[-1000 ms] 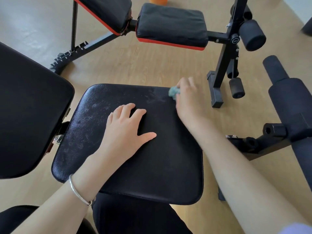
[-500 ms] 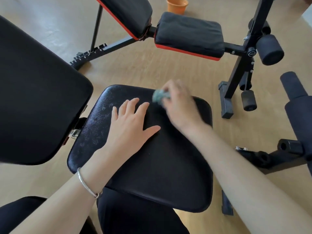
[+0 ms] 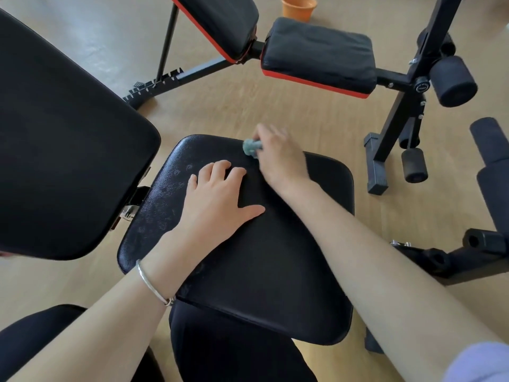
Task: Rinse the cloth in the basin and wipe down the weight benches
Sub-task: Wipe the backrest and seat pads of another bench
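Note:
A black padded bench seat point(image 3: 275, 271) lies in front of me, with dusty smudges on its left part. My left hand point(image 3: 217, 199) rests flat on the seat, fingers spread, a silver bracelet on its wrist. My right hand point(image 3: 278, 158) is shut on a small bunched grey-green cloth point(image 3: 251, 147) and presses it on the seat's far edge, just beyond my left fingertips. The bench's black backrest point(image 3: 63, 150) rises at the left. An orange basin point(image 3: 298, 6) stands on the floor at the top of the view.
A second bench with black pads and red trim point(image 3: 319, 56) stands beyond, on a black frame with foam rollers point(image 3: 453, 81). Another black roller and frame point(image 3: 493, 188) sit at the right. The floor is light wood. My dark-clothed legs are below the seat.
My right hand has slid the cloth leftward along the seat's far edge, from the far right corner to near the middle. My left hand has stayed flat on the seat.

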